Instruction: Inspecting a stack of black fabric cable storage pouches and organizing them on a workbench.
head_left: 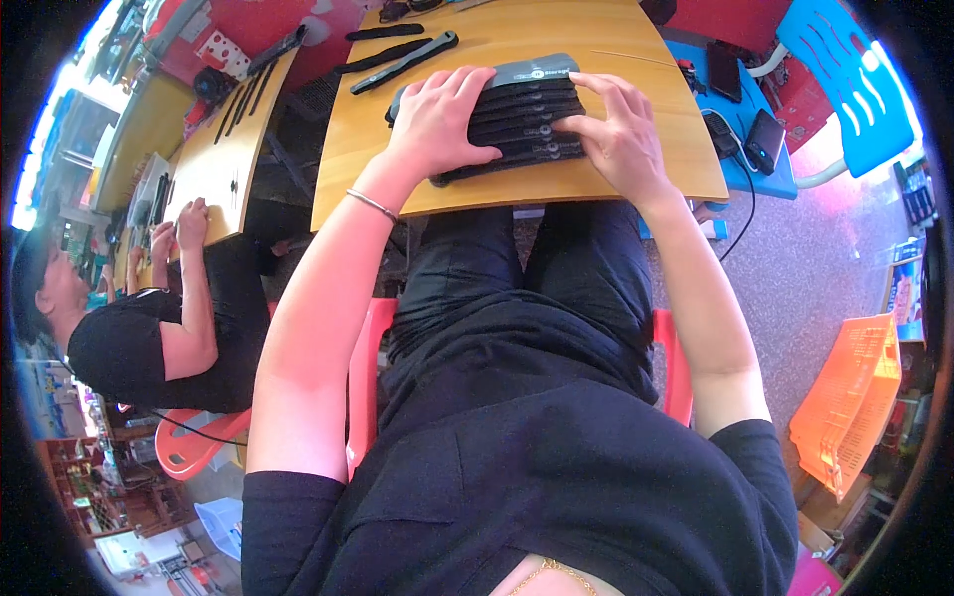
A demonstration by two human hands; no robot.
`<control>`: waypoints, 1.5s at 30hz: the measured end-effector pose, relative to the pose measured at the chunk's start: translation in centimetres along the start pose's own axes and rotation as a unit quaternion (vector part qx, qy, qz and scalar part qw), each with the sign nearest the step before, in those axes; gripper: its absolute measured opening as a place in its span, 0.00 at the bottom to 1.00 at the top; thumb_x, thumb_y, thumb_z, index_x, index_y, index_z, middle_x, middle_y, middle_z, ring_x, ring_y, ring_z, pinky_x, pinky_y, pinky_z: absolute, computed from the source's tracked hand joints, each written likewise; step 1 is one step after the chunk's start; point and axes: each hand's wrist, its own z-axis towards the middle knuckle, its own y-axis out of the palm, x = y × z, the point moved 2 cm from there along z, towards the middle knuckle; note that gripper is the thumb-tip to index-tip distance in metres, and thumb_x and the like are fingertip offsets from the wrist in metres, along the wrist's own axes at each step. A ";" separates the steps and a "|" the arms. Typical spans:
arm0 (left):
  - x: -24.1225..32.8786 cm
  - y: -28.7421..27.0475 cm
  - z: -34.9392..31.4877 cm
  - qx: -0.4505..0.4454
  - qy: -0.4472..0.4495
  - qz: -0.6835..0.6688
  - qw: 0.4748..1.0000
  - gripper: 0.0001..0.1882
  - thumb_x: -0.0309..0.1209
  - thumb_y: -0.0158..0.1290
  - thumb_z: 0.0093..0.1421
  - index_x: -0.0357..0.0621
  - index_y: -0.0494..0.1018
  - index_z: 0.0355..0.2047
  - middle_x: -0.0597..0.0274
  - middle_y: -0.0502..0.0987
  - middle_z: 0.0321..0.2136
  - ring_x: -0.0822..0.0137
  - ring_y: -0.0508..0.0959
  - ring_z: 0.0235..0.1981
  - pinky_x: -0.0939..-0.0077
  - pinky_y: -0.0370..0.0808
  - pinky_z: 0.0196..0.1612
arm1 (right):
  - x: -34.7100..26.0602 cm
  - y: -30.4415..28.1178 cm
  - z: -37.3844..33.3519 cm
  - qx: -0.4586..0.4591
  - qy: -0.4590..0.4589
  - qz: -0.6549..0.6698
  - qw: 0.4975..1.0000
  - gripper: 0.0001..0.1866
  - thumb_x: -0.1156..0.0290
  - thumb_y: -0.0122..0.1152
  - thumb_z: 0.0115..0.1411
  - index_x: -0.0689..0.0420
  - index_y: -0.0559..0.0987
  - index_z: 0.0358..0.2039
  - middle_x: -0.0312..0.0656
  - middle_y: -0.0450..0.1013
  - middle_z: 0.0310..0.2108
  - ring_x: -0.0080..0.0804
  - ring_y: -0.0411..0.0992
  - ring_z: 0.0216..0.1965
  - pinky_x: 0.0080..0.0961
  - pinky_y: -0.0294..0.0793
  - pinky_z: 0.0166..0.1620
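Note:
A stack of flat black fabric bands point(522, 124) lies on the wooden table in front of me, with a dark grey printed label strip point(532, 70) along its far upper edge. My left hand point(442, 119) grips the left end, its fingers bent over the top and its thumb against the near side. At the right end, my right hand point(616, 129) holds the edge between thumb and fingers. The undersides of the bands are hidden.
More black strips point(383, 55) and a grey-black strip point(407, 62) lie at the table's point(636, 50) far left. Blue chairs point(845, 79) hold dark devices and a cable on the right. An orange crate point(845, 397) stands on the floor. A co-worker point(149, 328) sits at another table on the left.

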 end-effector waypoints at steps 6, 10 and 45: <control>-0.1 0.1 0.0 0.003 0.000 -0.008 1.000 0.47 0.49 0.68 0.37 0.50 0.62 0.57 0.58 0.71 0.52 0.53 0.70 0.54 0.57 0.66 0.55 | 0.1 0.0 -0.4 0.007 -0.009 0.009 1.000 0.11 0.70 0.67 0.46 0.42 0.84 0.32 0.34 0.67 0.56 0.38 0.63 0.57 0.35 0.61 0.57; -0.1 0.2 0.0 -0.004 -0.007 -0.005 1.000 0.47 0.49 0.68 0.37 0.51 0.62 0.57 0.58 0.71 0.52 0.53 0.70 0.55 0.57 0.67 0.55 | 0.2 0.2 -0.4 0.008 -0.002 0.000 1.000 0.11 0.70 0.67 0.47 0.41 0.84 0.33 0.34 0.67 0.55 0.38 0.63 0.57 0.35 0.61 0.57; 0.1 0.3 0.2 -0.008 -0.016 0.007 1.000 0.50 0.51 0.69 0.33 0.49 0.62 0.57 0.58 0.71 0.52 0.54 0.70 0.55 0.57 0.66 0.56 | 0.2 0.5 0.5 0.020 -0.006 0.008 1.000 0.10 0.75 0.64 0.45 0.44 0.81 0.29 0.35 0.69 0.53 0.38 0.64 0.57 0.35 0.63 0.57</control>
